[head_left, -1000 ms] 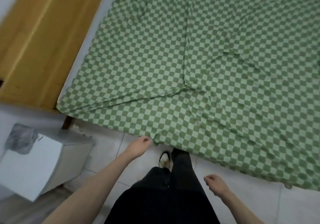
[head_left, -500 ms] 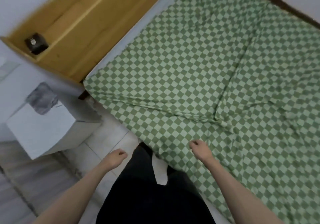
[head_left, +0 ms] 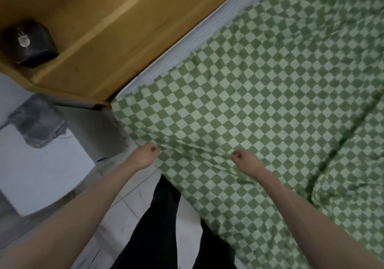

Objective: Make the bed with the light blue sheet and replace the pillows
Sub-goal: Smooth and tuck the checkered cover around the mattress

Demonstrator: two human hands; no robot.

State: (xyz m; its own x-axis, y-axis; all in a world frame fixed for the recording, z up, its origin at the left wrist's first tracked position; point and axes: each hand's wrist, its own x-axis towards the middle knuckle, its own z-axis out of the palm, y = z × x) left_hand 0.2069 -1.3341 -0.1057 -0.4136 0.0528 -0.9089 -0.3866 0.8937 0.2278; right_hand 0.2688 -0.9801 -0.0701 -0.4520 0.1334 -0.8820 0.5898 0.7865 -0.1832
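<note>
Nearest the camera, dark trousers (head_left: 166, 227) stand on the pale tiled floor (head_left: 128, 198) beside the bed's near edge; just beyond them both hands meet the green-and-white checked cotton sheet (head_left: 259, 102) where it hangs over that edge, close to the near left corner. The left hand (head_left: 145, 154) has its fingers curled and pinching the cloth right at the hem, and the right hand (head_left: 247, 160) has its fingers bunched round a gathered fold a little further along the same edge, with creases running between the two. The sheet looks thin, light and limp, so it should slide and wrinkle easily; taking it at the hem near the corner, as now, seems the best hold for drawing it taut or stripping it. No light blue sheet or pillows are in view. Further off, a white cabinet (head_left: 41, 164) with a grey crumpled bag (head_left: 37, 123) stands left of the corner, then the striped mattress edge (head_left: 207, 31) and the yellow wooden headboard shelf (head_left: 104, 29) carrying a black box (head_left: 29, 44)
</note>
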